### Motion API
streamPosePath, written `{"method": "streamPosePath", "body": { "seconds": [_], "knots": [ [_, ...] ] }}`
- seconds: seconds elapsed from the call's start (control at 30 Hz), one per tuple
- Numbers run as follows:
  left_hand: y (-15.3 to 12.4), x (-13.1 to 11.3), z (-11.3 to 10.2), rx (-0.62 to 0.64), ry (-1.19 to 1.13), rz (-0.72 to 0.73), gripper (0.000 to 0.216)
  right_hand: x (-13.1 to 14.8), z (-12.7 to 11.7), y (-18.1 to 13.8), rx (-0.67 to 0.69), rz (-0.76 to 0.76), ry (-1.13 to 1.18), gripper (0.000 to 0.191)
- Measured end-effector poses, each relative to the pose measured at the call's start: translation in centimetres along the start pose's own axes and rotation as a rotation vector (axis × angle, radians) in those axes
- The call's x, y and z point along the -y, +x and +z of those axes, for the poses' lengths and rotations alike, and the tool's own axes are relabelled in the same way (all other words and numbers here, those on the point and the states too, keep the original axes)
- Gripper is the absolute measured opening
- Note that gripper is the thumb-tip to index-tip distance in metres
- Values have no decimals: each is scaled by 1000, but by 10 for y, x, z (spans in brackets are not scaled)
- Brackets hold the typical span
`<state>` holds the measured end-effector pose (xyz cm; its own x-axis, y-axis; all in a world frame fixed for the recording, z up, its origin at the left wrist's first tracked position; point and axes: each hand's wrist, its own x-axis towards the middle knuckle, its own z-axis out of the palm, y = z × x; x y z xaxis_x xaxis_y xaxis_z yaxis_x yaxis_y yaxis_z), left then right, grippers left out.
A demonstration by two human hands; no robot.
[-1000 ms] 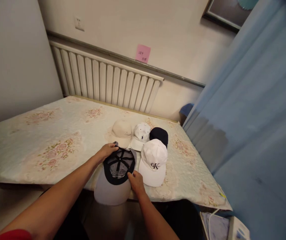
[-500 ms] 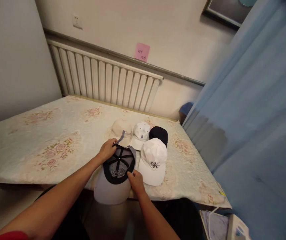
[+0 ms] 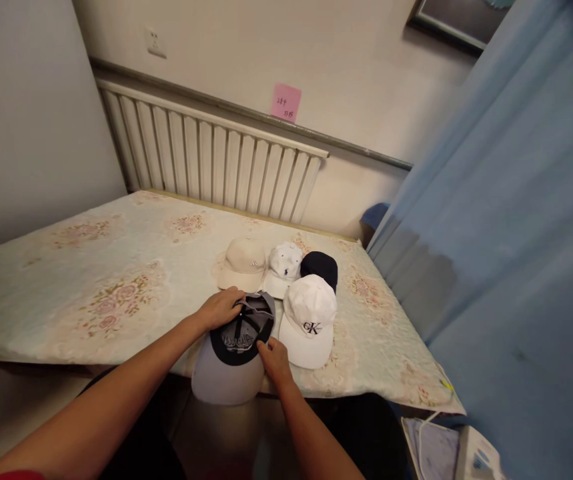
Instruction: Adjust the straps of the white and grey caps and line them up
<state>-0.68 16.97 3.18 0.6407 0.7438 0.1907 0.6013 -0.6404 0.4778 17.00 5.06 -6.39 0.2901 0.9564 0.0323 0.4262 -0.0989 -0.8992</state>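
A grey cap (image 3: 231, 373) with a black inner band lies upside down at the near edge of the table (image 3: 91, 287), its brim hanging over the edge. My left hand (image 3: 221, 308) grips the back of this cap, fingers curled over its rim. My right hand (image 3: 275, 360) pinches the cap's right side near the brim. Right beside it sits a white cap with a "CK" logo (image 3: 309, 320). Behind them lie a beige cap (image 3: 243, 261), a white cap with a small dark logo (image 3: 284, 263) and a dark navy cap (image 3: 320, 265).
The table carries a pale floral cloth. A white radiator (image 3: 211, 160) runs along the back wall under a pink sticky note (image 3: 285, 103). A blue curtain (image 3: 506, 233) hangs close on the right. Papers and a small device (image 3: 446, 453) lie low at the right.
My left hand has pushed the back of the grey cap down and forward, so the cap looks flatter and its strap no longer sticks up. My right hand kept its hold.
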Motion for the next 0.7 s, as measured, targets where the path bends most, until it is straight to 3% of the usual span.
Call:
{"method": "streamPosePath", "body": {
  "seconds": [0.53, 0.7],
  "knots": [
    [-10, 1, 7, 105, -39, -4, 13, -2, 1, 0, 11, 13, -3, 27],
    [-16, 1, 14, 41, -9, -22, 15, -1, 0, -1, 13, 14, 5, 26]
  ]
}}
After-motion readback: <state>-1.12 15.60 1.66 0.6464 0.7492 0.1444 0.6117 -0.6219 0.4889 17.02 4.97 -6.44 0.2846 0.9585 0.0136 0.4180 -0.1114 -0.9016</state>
